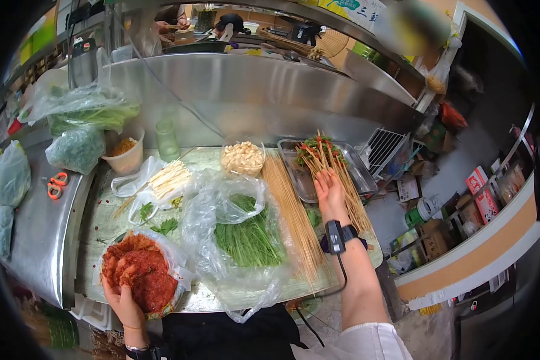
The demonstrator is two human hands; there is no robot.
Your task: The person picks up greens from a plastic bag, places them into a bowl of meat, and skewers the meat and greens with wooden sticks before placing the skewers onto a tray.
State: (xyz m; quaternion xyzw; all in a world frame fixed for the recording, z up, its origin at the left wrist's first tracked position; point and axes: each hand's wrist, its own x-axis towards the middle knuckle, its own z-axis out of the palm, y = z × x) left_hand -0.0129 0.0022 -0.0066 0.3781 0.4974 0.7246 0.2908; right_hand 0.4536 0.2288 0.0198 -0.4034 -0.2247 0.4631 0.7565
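Observation:
At the lower left, a bowl of red marinated meat (156, 264) sits in a plastic bag at the table's front edge. My left hand (125, 303) is around its near left side, thumb and fingers against the red mass. On the right, a metal tray (363, 174) holds skewers (349, 198) threaded with green and red pieces, their bare stick ends fanning toward me. My right hand (330, 191) lies over these sticks, fingers stretched out toward the food ends. Beside the tray runs a long bundle of bare bamboo sticks (291, 222).
A clear bag of green herbs (246, 237) lies mid-table. Behind it stand a tub of pale balls (243, 157), white enoki mushrooms (169, 179) and a green glass (167, 141). Orange-handled scissors (57, 185) rest on the steel counter at left. A steel wall (222, 84) rises behind.

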